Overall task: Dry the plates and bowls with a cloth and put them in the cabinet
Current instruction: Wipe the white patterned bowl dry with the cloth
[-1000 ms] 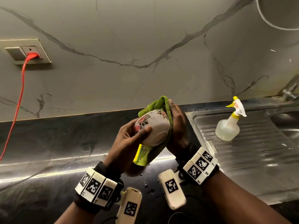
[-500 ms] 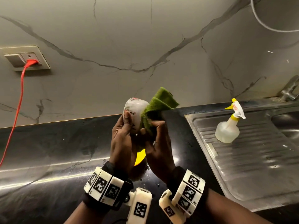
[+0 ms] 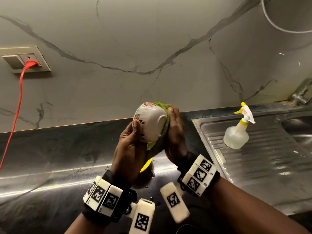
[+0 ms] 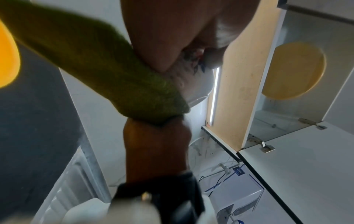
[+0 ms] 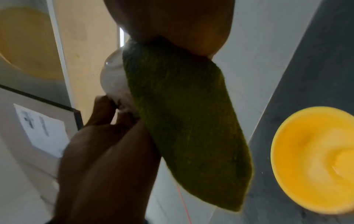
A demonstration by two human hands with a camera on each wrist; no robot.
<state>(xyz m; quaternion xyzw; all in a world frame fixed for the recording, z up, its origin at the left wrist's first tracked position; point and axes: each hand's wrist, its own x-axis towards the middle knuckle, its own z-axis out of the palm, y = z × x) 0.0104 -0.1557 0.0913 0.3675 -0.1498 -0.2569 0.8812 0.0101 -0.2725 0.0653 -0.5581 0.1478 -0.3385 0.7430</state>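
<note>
I hold a white bowl with a flower pattern (image 3: 152, 122) in the air above the dark counter, its base turned toward me. My left hand (image 3: 133, 139) grips its left side, thumb on the wall. My right hand (image 3: 175, 130) presses a green cloth (image 3: 164, 130) against the bowl's right side; the cloth (image 5: 184, 118) hangs down below my palm. A yellow bowl (image 5: 314, 159) stands on the counter under my hands, mostly hidden in the head view. The open cabinet (image 4: 237, 91) above holds a yellow plate (image 4: 293, 71).
A steel sink drainboard (image 3: 263, 157) lies to the right with a spray bottle (image 3: 236, 134) on it and a tap (image 3: 302, 95) behind. A red cable (image 3: 16, 107) runs from a wall socket (image 3: 25, 59) at the left. Water drops dot the dark counter (image 3: 50, 157).
The bowl has turned so its base faces me. My right hand moved from in front of the bowl to its right side, pressing the cloth there. My left hand keeps hold.
</note>
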